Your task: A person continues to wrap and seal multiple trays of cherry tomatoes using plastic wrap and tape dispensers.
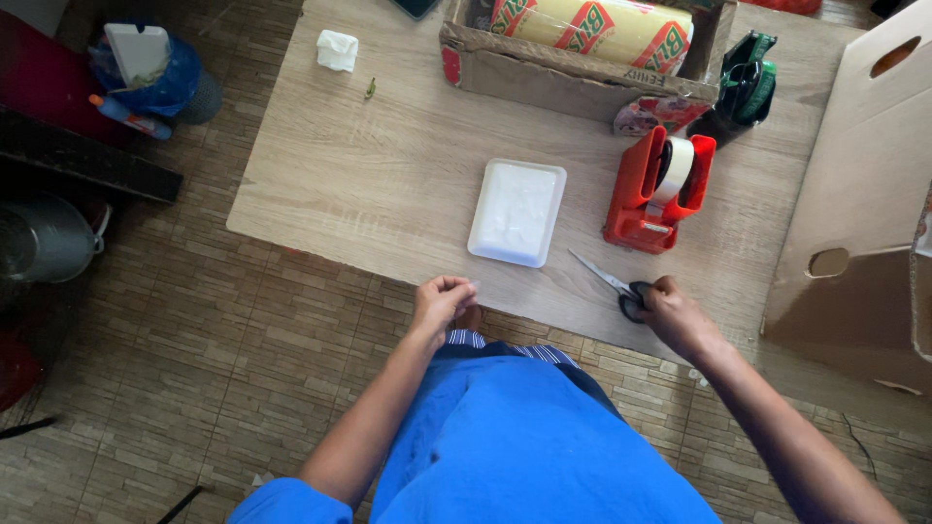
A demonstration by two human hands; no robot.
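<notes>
Black-handled steel scissors (621, 288) are lying on the wooden counter (388, 184) edge, right hand (670, 309) closing on their handles; left hand (442, 301) is pinching something unclear; lifting them needs fingers through the loops

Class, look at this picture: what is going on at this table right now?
A person in blue stands at a wooden table. The right hand rests on the handles of black scissors lying at the table's near edge. The left hand is pinched closed just off that edge; whether it holds anything cannot be told. A white foam tray lies empty in front, with a red tape dispenser to its right and a cardboard box holding a wrapped roll behind.
</notes>
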